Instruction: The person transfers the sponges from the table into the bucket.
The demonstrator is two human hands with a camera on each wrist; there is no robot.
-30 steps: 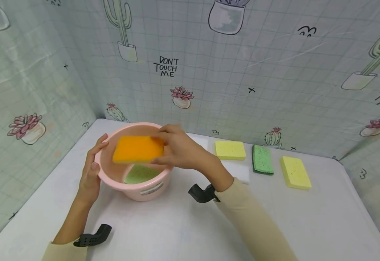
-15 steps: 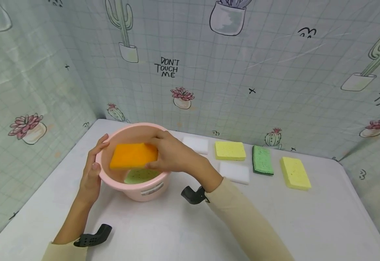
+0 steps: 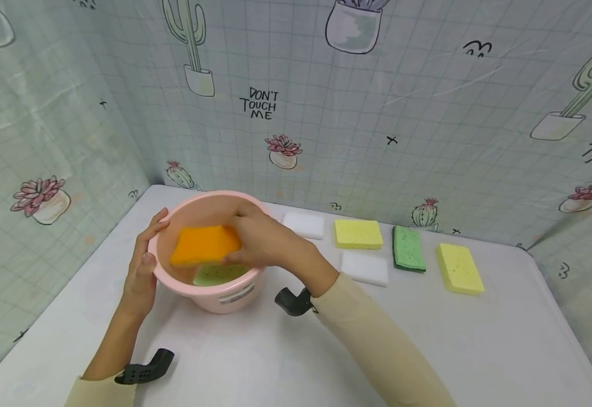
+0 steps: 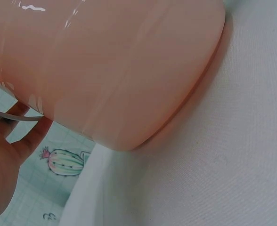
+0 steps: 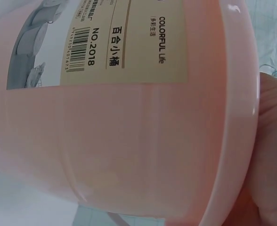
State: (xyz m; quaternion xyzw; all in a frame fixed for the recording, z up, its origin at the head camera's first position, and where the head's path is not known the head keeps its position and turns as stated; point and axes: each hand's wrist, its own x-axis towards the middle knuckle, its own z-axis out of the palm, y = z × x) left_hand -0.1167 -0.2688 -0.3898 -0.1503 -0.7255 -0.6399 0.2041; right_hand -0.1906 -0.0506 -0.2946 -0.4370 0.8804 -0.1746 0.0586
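Observation:
A pink plastic bucket (image 3: pixel 234 291) stands at the left of the white table. My left hand (image 3: pixel 140 277) holds its left rim, the thumb tip over the edge; in the left wrist view the fingers reach by a thin handle (image 4: pixel 18 117) along the bucket's side. My right hand (image 3: pixel 260 234) reaches over the right rim and grips an orange sponge (image 3: pixel 204 244) inside the bucket. Below that sponge lies a light green sponge (image 3: pixel 219 275), partly covered by it. From the right wrist view, the rim and labelled wall hide the right fingers.
Right of the bucket lie two white sponges (image 3: pixel 364 268), a yellow sponge (image 3: pixel 358 234), a green sponge (image 3: pixel 409 249) with a darker underside, and another yellow sponge (image 3: pixel 459 269). A printed curtain (image 3: pixel 326 124) rises behind the table and at both sides.
My right hand has moved left and down with the orange sponge, deeper into the bucket. The white sponges are now more exposed behind the arm. My left hand has stayed on the rim.

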